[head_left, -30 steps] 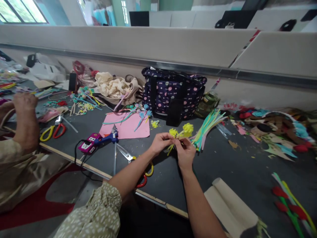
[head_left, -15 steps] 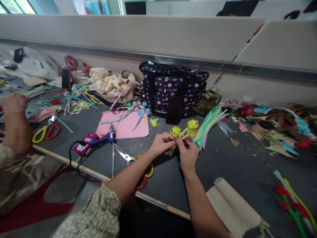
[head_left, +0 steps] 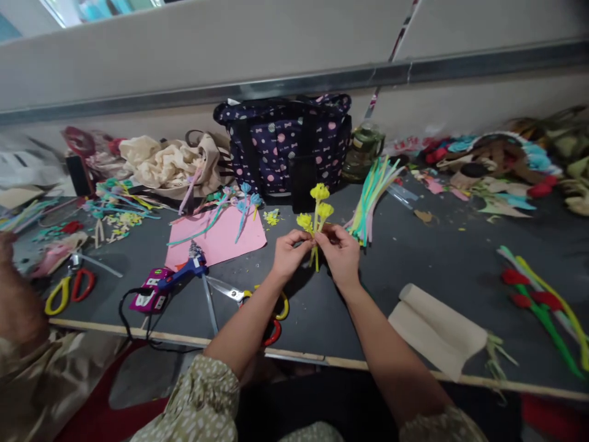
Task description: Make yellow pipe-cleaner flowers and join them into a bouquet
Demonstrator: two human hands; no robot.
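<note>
- Both hands' fingers, left hand (head_left: 291,255) and right hand (head_left: 341,255), pinch closed on the stems of the yellow flowers (head_left: 324,211).
- The flowers, leaning rightward moments ago, now stand nearly upright (the bunch seems better aligned).
- Below lies the tabletop (head_left: 427,264); pipe cleaners (head_left: 372,199) lie just right, a patterned bag (head_left: 276,147) behind.

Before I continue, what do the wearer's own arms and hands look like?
The left hand and right hand are ungloved, forearms uncovered. The loose, olive-green fabric left sleeve has pale spots and a gathered cuff; the right sleeve, barely in frame, looks darker.
</note>
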